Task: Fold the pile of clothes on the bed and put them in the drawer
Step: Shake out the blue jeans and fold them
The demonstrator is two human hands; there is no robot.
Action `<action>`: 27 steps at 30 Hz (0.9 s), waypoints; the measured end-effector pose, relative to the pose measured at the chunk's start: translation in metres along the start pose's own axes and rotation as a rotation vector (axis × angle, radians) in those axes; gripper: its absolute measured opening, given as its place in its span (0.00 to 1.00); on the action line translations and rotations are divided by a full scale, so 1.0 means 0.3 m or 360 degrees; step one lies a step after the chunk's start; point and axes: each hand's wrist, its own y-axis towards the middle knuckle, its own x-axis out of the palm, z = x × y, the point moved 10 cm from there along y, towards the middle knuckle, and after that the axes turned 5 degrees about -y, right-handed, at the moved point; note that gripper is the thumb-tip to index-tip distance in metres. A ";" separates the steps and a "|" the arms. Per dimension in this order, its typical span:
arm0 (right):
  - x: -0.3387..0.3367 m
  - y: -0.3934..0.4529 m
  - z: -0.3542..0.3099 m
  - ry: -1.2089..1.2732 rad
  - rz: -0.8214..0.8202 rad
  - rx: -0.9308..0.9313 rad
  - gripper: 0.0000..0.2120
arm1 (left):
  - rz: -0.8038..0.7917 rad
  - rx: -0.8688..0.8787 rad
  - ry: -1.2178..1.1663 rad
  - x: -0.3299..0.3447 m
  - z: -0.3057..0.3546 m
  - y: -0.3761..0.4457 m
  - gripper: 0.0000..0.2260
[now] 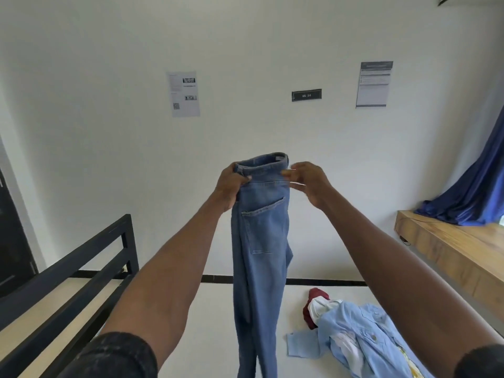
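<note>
The left hand [231, 186] grips the jeans [260, 241] at the waistband; the right hand [308, 184] pinches the other side; legs should hang aligned before folding

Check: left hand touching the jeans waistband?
Touching. Head view shows the left hand gripping the jeans at the waistband's left edge, thumb over the denim.

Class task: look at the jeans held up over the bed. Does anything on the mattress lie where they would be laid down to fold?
Nothing visible directly below. The jeans hang from the left hand over bare mattress. The pile of clothes lies to the right, apart from them. The drawer is out of view.
</note>
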 end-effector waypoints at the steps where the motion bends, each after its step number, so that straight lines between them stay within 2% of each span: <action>1: -0.041 0.016 -0.011 -0.0190 0.0085 -0.0049 0.11 | -0.0015 -0.0003 -0.0065 -0.011 0.036 0.014 0.18; 2: -0.050 0.023 -0.016 -0.0328 0.0052 -0.0051 0.18 | -0.0038 0.0001 -0.0131 -0.012 0.072 0.025 0.18; 4: 0.016 0.024 -0.023 -0.0335 -0.0305 -0.0023 0.29 | -0.0111 0.0012 -0.0243 0.009 0.136 0.036 0.19; 6: 0.083 0.002 -0.055 -0.0161 -0.0550 -0.0041 0.26 | -0.0181 0.0018 -0.0281 0.033 0.172 0.034 0.18; 7: 0.095 -0.002 -0.066 -0.0100 -0.0526 -0.0054 0.24 | -0.0185 0.0025 -0.0260 0.034 0.180 0.029 0.18; 11: 0.046 0.013 -0.069 -0.0093 0.0004 -0.0269 0.15 | -0.0030 0.0087 -0.0084 -0.014 0.171 0.035 0.23; 15: 0.059 -0.003 -0.047 -0.0091 0.0193 -0.0317 0.15 | 0.0142 0.0138 0.0330 -0.073 0.186 0.044 0.20; 17: 0.085 -0.008 -0.037 -0.0106 0.0153 -0.0326 0.13 | 0.0080 0.0101 0.0565 -0.076 0.195 0.031 0.17; 18: 0.098 -0.008 -0.030 -0.0103 0.0117 -0.0321 0.13 | -0.0035 0.0086 0.0733 -0.061 0.202 0.028 0.17; 21: 0.134 -0.016 -0.005 -0.0162 0.0029 -0.0332 0.13 | -0.0424 -0.0060 0.1267 -0.005 0.192 0.025 0.35; 23: 0.171 -0.027 0.003 -0.0242 -0.0056 -0.0357 0.14 | -0.0503 -0.0154 0.1545 0.011 0.185 0.021 0.40; 25: 0.221 -0.046 0.000 -0.0293 -0.0180 -0.0397 0.14 | -0.0562 -0.0271 0.1764 0.013 0.163 0.013 0.36; 27: 0.252 -0.072 -0.003 -0.0322 -0.0251 -0.0418 0.15 | -0.0573 -0.0357 0.1756 0.002 0.130 0.001 0.26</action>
